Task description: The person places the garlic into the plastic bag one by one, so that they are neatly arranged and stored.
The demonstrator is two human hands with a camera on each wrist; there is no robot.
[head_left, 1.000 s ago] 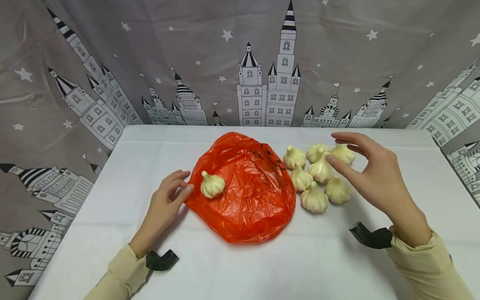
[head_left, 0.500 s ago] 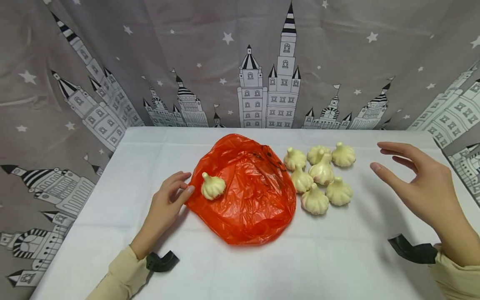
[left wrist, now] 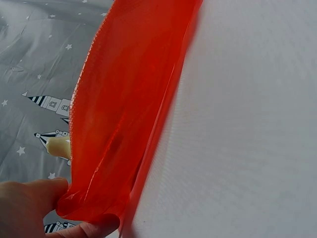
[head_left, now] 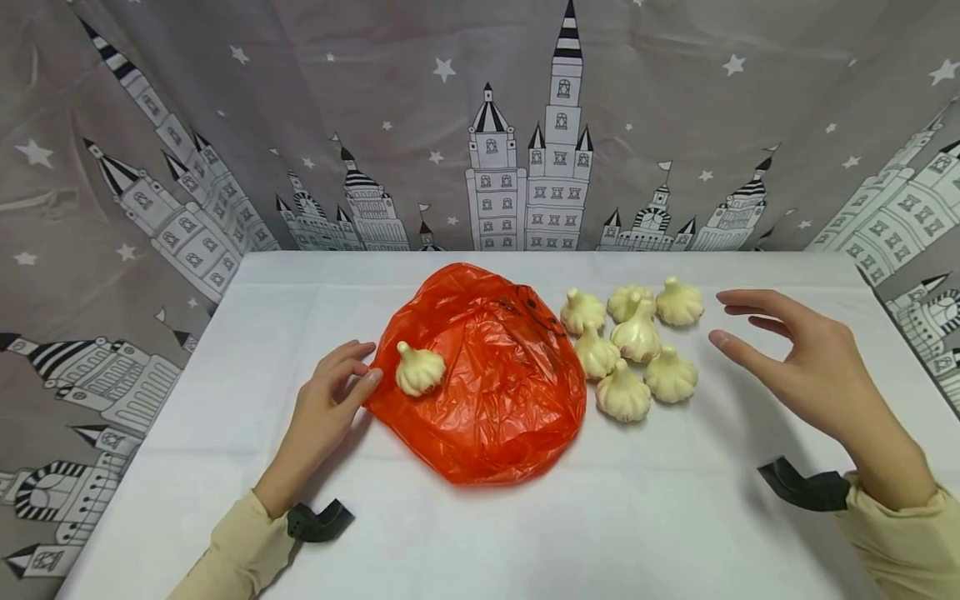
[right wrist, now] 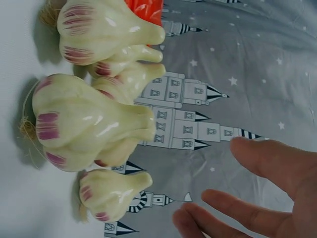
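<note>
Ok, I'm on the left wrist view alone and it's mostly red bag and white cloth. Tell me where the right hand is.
Observer: The head view has the right hand just to the right of the clustered garlic bulbs, fingers apart from them.
Operator: Count that cluster for me.
Observer: I can see seven, grouped along the right side of the red bag.
Operator: Now describe what's within the bag's outline.
Observer: One lone garlic bulb, fully visible from above, on the side nearest the left hand.
</note>
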